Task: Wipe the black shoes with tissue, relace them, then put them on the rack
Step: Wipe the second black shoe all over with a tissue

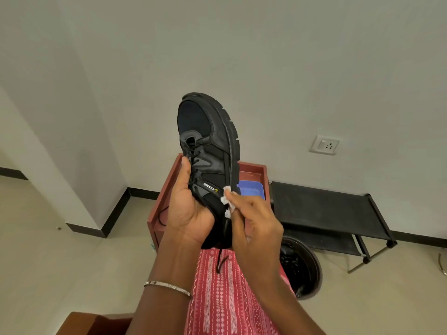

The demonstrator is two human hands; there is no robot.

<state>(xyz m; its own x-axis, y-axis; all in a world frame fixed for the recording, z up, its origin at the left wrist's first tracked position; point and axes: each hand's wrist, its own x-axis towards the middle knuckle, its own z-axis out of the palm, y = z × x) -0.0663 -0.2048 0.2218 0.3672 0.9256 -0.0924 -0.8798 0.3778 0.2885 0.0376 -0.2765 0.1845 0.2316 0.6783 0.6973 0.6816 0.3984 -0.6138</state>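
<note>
Left hand (191, 209) around black shoe (210, 146)

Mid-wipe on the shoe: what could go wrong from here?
1. The tissue is a small wad pinched by the right hand; it may shred or slip out.
2. The left hand alone holds the black shoe in the air; hard wiping could twist it loose.
3. A loose lace end dangles and might snag.

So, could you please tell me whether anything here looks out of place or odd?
Only the black shoe's lace end dangles loose below the left hand; expected before relacing. Nothing else stands out.
</note>
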